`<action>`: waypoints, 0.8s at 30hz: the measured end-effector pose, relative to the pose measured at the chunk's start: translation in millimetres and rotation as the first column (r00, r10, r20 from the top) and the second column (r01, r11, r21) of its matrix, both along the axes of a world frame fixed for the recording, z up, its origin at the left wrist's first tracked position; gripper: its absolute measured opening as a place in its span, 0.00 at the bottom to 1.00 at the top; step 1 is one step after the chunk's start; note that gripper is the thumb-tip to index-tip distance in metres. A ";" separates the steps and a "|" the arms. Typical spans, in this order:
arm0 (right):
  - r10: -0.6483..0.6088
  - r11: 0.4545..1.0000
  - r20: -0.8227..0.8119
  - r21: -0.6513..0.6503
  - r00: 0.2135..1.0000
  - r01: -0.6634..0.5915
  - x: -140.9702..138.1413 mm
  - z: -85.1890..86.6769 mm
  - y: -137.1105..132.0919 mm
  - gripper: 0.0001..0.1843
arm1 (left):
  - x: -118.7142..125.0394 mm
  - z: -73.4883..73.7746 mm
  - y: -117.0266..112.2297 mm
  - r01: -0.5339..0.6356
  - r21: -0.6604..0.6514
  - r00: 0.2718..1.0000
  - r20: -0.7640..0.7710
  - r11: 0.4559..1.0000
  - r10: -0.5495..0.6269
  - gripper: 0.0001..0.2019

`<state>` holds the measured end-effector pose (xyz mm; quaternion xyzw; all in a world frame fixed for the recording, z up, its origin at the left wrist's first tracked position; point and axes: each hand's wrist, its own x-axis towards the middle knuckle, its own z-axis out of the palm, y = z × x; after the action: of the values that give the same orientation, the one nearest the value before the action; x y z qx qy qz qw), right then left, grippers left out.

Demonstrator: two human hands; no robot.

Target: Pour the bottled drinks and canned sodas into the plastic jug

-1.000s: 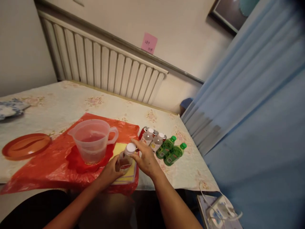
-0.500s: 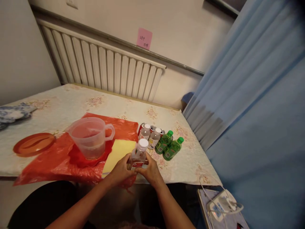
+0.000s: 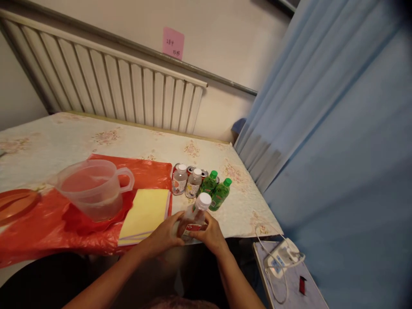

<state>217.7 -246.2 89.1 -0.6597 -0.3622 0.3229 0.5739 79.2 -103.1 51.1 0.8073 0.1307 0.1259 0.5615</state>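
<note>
Between both hands is a clear plastic bottle [image 3: 192,223] with a white cap and a red-and-white label, tilted slightly to the right at the bed's front edge. My left hand [image 3: 167,234] grips its left side; my right hand [image 3: 212,235] closes on its right side, thumb across the label. Just beyond stand two white-capped clear bottles [image 3: 179,182] and two green bottles [image 3: 219,196] with green caps. Behind these are several drink cans [image 3: 191,170], partly hidden. To the left of my hands lies a folded yellow cloth or paper [image 3: 144,212].
A translucent pitcher [image 3: 96,189] stands in a red dish [image 3: 74,223] on a red plastic sheet [image 3: 148,169]. An orange lid [image 3: 17,204] lies at the far left. At right are a blue curtain [image 3: 322,141] and a small stand [image 3: 289,285] with a corded power strip [image 3: 281,262].
The view has turned to the right. Both hands have carried the clear bottle rightward, away from the yellow cloth or paper, and it leans more to the right.
</note>
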 end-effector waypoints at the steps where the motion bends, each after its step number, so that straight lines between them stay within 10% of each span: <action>1: -0.031 0.999 0.005 -0.012 0.999 0.031 5.4 1.6 -6.7 0.31 | -0.5 -4.7 2.3 -0.044 0.044 0.998 -0.035 0.998 0.045 0.40; 6: -0.256 0.966 0.046 -0.036 0.966 0.258 45.0 2.5 -42.1 0.34 | -15.6 -43.5 35.9 -0.309 0.243 0.946 -0.017 0.919 0.323 0.25; 10: -0.403 0.913 0.098 -0.020 0.910 0.407 80.3 -5.4 -62.6 0.37 | -38.1 -71.9 74.0 -0.469 0.536 0.869 0.137 0.701 0.476 0.17; 17: -0.533 0.840 0.241 0.033 0.811 0.542 130.4 -29.7 -67.2 0.36 | -56.5 -100.5 102.1 -0.356 0.832 0.878 0.143 0.425 0.457 0.13; 24: -0.541 0.830 0.325 0.061 0.775 0.554 157.3 -50.8 -54.4 0.32 | -58.0 -104.9 98.7 -0.322 0.888 0.880 0.154 0.327 0.449 0.12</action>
<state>375.1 -300.5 38.3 -0.7914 -0.2389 0.0343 0.5617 21.2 -4.4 -53.7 0.9296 0.2648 0.2562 -0.0088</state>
